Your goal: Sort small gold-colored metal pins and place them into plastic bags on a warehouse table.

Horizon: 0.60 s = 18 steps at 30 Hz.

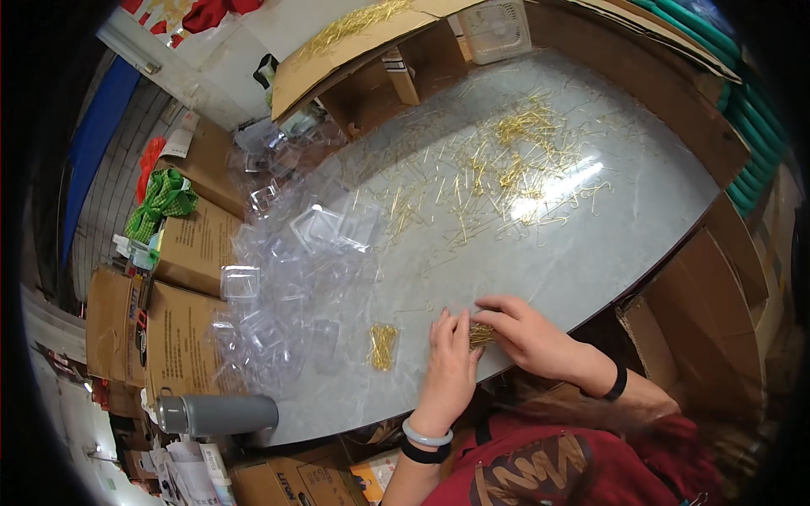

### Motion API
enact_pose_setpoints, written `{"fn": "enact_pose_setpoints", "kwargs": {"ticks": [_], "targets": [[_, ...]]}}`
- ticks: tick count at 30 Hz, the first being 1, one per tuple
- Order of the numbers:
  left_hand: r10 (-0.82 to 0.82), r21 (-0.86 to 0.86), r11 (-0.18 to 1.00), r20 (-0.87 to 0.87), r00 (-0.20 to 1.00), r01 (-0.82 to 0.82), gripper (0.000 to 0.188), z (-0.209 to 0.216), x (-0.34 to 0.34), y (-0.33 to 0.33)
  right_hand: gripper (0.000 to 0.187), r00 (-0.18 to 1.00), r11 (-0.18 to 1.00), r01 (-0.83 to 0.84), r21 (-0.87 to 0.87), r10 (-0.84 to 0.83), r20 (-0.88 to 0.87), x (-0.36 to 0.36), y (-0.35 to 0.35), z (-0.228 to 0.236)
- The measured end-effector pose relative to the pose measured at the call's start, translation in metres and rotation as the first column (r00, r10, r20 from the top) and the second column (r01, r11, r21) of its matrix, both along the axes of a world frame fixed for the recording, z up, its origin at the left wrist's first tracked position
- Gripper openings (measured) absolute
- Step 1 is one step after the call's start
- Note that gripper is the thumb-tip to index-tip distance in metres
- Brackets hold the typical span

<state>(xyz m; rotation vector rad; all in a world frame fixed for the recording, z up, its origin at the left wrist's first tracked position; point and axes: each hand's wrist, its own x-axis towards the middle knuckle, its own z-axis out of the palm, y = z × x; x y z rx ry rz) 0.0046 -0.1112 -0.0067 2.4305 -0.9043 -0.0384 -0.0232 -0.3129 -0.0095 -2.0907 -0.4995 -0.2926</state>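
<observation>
A small bunch of gold wire hooks [481,336] sits between my two hands near the table's front edge. My left hand [451,363] presses against its left side, fingers close together. From the right, my right hand [536,339] curves its fingers and thumb around the same bunch. Part of the bunch is hidden by my fingers, so I cannot tell whether a box is around it. To the left lies a clear plastic box [383,347] filled with gold hooks. Many loose gold hooks [523,139] are scattered over the far part of the grey table [523,261].
Clear plastic boxes [291,287] are heaped along the table's left side. A grey bottle [219,414] lies at the near left corner. Cardboard boxes [198,253] stand beyond the left edge. A cardboard shelf [439,66] and a white plastic basket [496,34] stand at the back.
</observation>
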Motion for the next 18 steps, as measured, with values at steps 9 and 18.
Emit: {"fn": "enact_pose_setpoints", "kwargs": {"ticks": [9,18], "targets": [[-0.054,-0.019,0.998,0.008,0.999,0.054,0.057,-0.006,-0.007,-0.012,0.066,0.999,0.999,0.021,0.028,-0.020,-0.036,-0.012,0.014,0.001],[-0.098,-0.006,0.995,-0.013,0.995,0.098,0.063,-0.005,-0.007,-0.006,0.067,0.999,0.960,-0.032,-0.278,0.037,0.014,0.003,-0.040,0.015]]}}
